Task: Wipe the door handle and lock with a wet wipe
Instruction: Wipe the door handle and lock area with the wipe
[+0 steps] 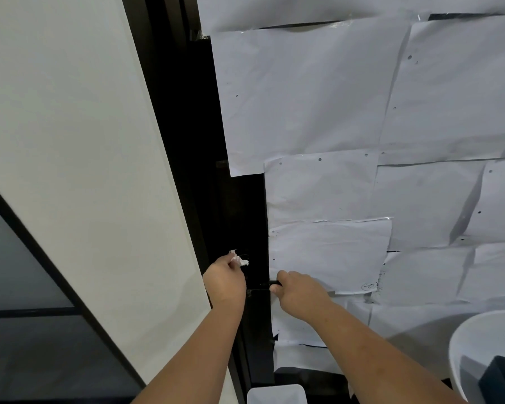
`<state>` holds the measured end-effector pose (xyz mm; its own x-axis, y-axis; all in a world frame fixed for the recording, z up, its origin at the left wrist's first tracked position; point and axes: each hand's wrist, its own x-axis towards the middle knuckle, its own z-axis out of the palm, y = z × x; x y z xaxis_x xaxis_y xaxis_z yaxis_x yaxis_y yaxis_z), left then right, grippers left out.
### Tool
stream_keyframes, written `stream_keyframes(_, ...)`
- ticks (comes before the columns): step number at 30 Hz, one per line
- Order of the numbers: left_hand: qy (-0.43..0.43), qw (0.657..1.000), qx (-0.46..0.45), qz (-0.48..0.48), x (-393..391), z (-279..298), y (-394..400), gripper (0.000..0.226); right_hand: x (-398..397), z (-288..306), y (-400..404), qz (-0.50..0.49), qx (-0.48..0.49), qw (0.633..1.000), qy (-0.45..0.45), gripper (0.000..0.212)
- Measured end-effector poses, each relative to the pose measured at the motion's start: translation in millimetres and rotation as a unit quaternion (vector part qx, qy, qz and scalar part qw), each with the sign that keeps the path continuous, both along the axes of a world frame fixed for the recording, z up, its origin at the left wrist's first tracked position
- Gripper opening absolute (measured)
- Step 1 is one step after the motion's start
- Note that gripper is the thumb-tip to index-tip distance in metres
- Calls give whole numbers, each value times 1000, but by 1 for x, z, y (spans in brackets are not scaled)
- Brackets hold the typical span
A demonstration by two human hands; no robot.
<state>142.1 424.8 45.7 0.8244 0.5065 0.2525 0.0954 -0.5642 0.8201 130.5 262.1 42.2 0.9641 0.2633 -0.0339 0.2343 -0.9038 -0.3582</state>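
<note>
my left hand (pixel 225 279) pinches the crumpled wet wipe (pixel 239 259) against the black door (pixel 254 217); my right hand (pixel 299 293) has its fingers curled round the door handle (pixel 273 283).

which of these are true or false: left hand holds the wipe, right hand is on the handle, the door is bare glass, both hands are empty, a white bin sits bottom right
1. The left hand holds the wipe. True.
2. The right hand grips the handle. True.
3. The door is bare glass. False: taped paper sheets cover most of it.
4. Both hands are empty. False: one pinches the wipe, the other grips the handle.
5. A white bin sits at the bottom right. True.
</note>
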Motion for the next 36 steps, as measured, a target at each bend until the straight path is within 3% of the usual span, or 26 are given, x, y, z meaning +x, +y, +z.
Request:
stream_keyframes(4,10,997,-76,4,2,1,6,22,0,-1,0,-2,-3,1000,-1,27)
stream_keyframes(9,40,993,-109,14,2,-7,7,17,0,-1,0,1,-7,1000,-3,28)
stream_keyframes(15,98,938,-330,33,4,-25,7,11,1,-2,0,-2,0,1000,5,26)
stream_keyframes(19,113,876,-464,63,3,-16,0,5,2,-4,0,-1,-1,1000,6,27)
stream_keyframes(24,153,744,-650,9,9,-7,-5,18,1,-3,0,0,4,1000,-5,27)
stream_keyframes(26,151,711,-687,-3,8,-5,-3,22,1,-4,0,2,3,1000,-5,27)
stream_keyframes(27,149,711,-687,-10,8,-7,-1,23,2,-4,0,2,2,1000,-5,27)
stream_keyframes(29,137,747,-650,-9,7,-13,1,20,2,-5,0,2,3,1000,-3,27)
stream_keyframes(33,55,891,-451,17,2,-22,0,12,3,-6,-1,5,0,1000,-2,28)
stream_keyframes(36,9,974,-226,-16,-7,-15,0,13,3,-7,-1,5,4,1000,-4,27)
